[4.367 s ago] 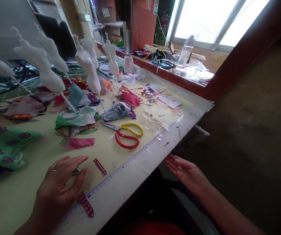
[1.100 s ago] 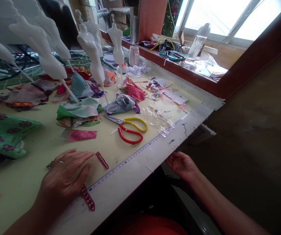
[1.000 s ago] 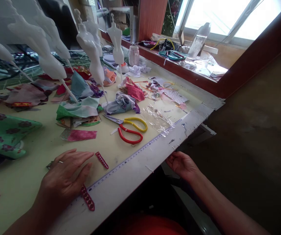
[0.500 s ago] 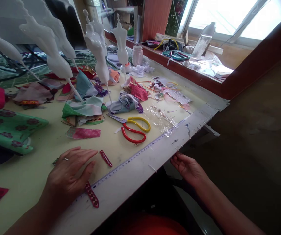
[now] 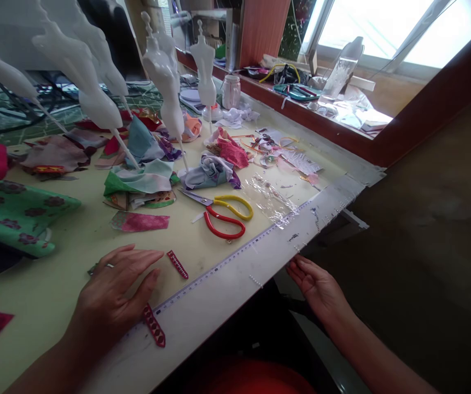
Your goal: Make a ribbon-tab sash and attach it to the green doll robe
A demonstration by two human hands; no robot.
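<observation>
Although both hands are at the near side of the worktop, we judge the step in hand to be a light steadying, and the next move to call for lifting the left fingers without nudging what lies beside them. White dress forms line the far left behind heaped cloth. Our left hand arches low, its fingers parted, thumb well off the forefinger, apparently gripping nothing. Our right hand is at the near right edge, palm up, fingers bent; their tips are partly hidden, so we cannot tell whether they hold anything. Scissors lie farther off, left of a ruler. One red strip crosses the ruler's near end by our thumb; a narrower strip lies just beside our forefinger. Smallest, a bead chain lies near the edge.
</observation>
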